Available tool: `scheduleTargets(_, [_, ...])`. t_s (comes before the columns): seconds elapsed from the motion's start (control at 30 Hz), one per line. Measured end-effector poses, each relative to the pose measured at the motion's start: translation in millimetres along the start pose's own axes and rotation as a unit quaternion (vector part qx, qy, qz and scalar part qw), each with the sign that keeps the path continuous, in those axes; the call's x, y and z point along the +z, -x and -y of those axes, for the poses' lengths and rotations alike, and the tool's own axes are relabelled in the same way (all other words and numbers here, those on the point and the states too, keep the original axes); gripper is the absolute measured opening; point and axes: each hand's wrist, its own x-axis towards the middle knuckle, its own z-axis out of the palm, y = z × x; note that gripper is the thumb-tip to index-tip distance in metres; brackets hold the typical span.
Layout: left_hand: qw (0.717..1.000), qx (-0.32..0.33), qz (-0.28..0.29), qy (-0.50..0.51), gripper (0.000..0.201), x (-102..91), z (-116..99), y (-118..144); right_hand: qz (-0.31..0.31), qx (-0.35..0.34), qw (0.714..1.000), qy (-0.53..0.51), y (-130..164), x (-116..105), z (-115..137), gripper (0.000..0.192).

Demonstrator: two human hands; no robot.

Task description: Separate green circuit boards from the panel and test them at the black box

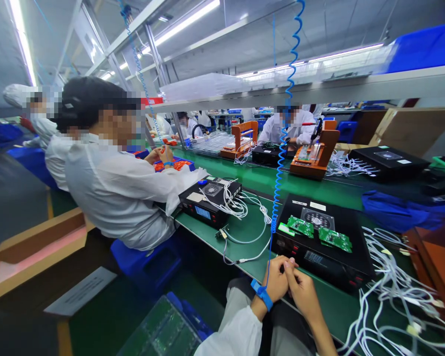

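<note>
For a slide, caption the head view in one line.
Both hands, left hand with a blue wrist strap and right hand, meet at the green bench edge before a black tester carrying two green circuit boards.

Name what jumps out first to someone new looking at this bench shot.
Probably the coiled blue cord, hanging from overhead down the middle to a blue wrist strap on the left hand, which meets the right hand at the green bench's near edge. Just behind sits a black box-shaped tester carrying two green circuit boards, with tangled white cables to its right. A person in a white coat sits at left.
</note>
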Motion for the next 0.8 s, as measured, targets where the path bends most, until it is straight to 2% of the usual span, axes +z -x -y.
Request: scheduleTargets(0.8, [1.0, 0.003, 0.0, 0.001, 0.043, 0.4, 0.7, 0.2, -0.004, 0.0, 1.0, -0.017, -0.6, 1.8, -5.6, 0.06])
